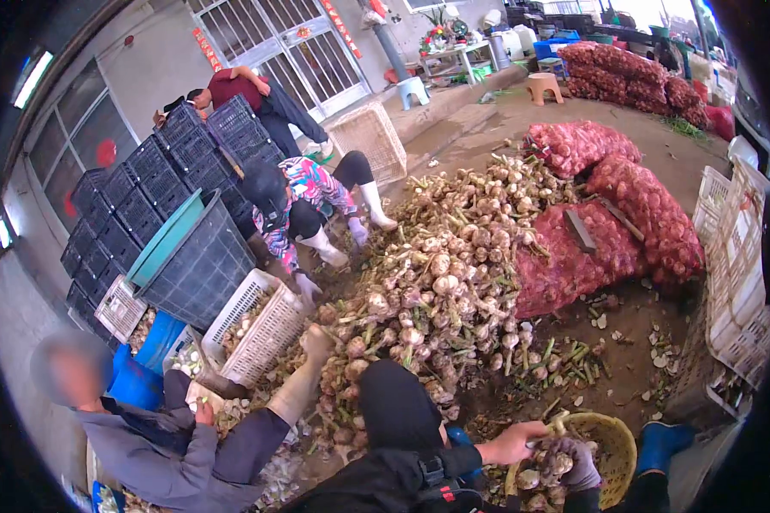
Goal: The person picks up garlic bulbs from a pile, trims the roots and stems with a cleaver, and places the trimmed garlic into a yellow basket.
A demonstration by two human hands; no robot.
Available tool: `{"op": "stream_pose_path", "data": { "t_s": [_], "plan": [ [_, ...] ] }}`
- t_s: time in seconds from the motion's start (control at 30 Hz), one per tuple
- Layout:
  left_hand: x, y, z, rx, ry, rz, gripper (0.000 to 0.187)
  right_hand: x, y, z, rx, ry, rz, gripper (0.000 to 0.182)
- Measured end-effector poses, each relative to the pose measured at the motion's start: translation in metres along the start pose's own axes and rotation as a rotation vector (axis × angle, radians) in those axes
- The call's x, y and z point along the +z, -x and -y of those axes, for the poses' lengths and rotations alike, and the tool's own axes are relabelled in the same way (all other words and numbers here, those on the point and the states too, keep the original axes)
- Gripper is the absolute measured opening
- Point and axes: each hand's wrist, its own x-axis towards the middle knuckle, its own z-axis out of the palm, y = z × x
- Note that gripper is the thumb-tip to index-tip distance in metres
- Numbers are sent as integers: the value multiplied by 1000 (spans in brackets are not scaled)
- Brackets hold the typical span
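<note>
My left hand [515,443] is bare and closed at the near edge of the heap, its fingers around a garlic stem [559,421]. Just right of it, my right hand [580,466] wears a greyish glove and holds a garlic bulb [557,462] over a yellow basket [622,438]. More bulbs lie low in the basket under the hands. A large heap of garlic with stems [453,274] spreads out ahead of my knees.
Red net sacks [573,256] lie right of the heap, white crates [738,256] beyond them. A seated person [162,453] is at left; another person [308,192] bends over the heap by a dark tub [201,269]. Black crates [162,171] stand behind.
</note>
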Motion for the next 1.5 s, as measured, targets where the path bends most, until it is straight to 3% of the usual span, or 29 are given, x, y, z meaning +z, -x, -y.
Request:
{"op": "stream_pose_path", "data": {
  "t_s": [0.07,0.1,0.13,0.2,0.23,0.27,0.3,0.37,0.4,0.47,0.53,0.6,0.67,0.7,0.77,0.83,0.87,0.9,0.93,1.0,1.03,1.07,1.1,1.13,1.17,1.27,1.4,1.47,1.5],
  "plan": [
    [5,4,2,22,67,108,41,6,15,-21,147,-369,-36,16],
    [2,6,24,-95,-79,155,43,7,15,-20,218,-553,-55,16],
    [2,6,44,-88,-81,154,43,1,11,-19,213,-548,-58,16],
    [-4,15,55,-360,-67,160,45,-11,-4,14,-40,47,-154,8],
    [-6,13,38,-383,115,161,44,-7,-4,22,-157,333,-186,8],
    [6,10,54,-339,598,226,40,1,-6,-5,229,-145,-216,20],
    [7,5,49,-337,595,214,40,9,-13,-7,219,-145,-207,20],
    [17,-4,36,-548,1244,213,31,23,-18,-1,355,-387,-289,28],
    [20,-7,30,-549,1239,216,31,25,-19,11,202,-334,-205,31],
    [23,-8,18,-526,1198,8,29,23,-16,21,159,-201,-202,32],
    [21,-4,8,-552,1116,-29,29,22,-12,27,80,72,-196,36],
    [14,2,-18,-458,641,-101,29,21,-10,23,41,207,-192,39],
    [14,6,-24,-425,554,-90,31,23,-9,-1,535,-538,55,41],
    [21,7,-16,-228,401,-148,35,34,-11,-8,683,-938,-89,38],
    [22,6,-2,65,165,-137,44,29,-10,0,639,-981,-55,36],
    [17,5,-1,129,117,-240,43,27,-16,46,555,-1032,-104,30],
    [21,4,-4,187,86,-330,41,32,-15,-19,580,-1232,-96,33],
    [12,4,-18,142,-46,-364,35,31,-14,-11,500,-991,-149,35],
    [2,8,-42,42,-264,-299,28,30,-5,-31,385,-584,33,37],
    [3,8,-34,69,-439,-239,22,29,6,4,636,-815,-123,51],
    [5,7,-42,141,-411,-285,20,40,16,-29,710,-825,-128,60],
    [9,6,-39,182,-373,-265,20,36,9,9,308,-650,-253,65],
    [11,8,-44,198,-377,-224,21,37,9,-9,210,-635,-206,67],
    [8,6,-49,224,-411,-210,22,36,3,-21,196,-307,-216,65],
    [9,7,-49,225,-398,-197,22,40,0,-16,117,-294,-311,63],
    [13,5,-51,214,-449,-189,20,30,-6,-13,269,-269,-212,62],
    [11,4,-45,171,-459,-192,21,27,-3,-12,229,-333,-267,56],
    [7,4,-17,129,-448,-176,24,13,-10,19,378,-603,-127,49],
    [3,5,16,6,-466,-213,24,12,-10,27,449,-594,-75,47]
  ]
}}
